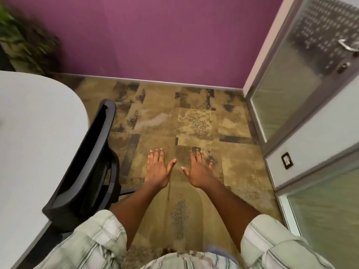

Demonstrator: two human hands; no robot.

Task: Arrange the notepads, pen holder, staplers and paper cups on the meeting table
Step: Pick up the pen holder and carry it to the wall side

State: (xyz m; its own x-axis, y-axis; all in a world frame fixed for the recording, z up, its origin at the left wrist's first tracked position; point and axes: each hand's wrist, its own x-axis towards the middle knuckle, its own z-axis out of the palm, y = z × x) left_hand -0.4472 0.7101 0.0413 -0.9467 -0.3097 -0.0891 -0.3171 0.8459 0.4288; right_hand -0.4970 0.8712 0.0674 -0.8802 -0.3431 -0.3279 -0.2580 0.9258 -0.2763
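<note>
Meeting table [35, 123] — white, smooth, round-cornered

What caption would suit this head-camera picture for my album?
Left hand and right hand spread open, empty, above the carpet beside a chair and table.

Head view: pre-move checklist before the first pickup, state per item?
1. Left hand free: ok, fingers straight, holds nothing.
2. Right hand free: ok, fingers straight, holds nothing.
3. Task items located: not ok, none in view.
4. Meeting table located: ok, at the person's left.
5. Access to the table edge: not ok from here, the chair stands between the person and the table.
6. Rest of the tabletop: cannot tell, it runs out of frame at left.
</note>
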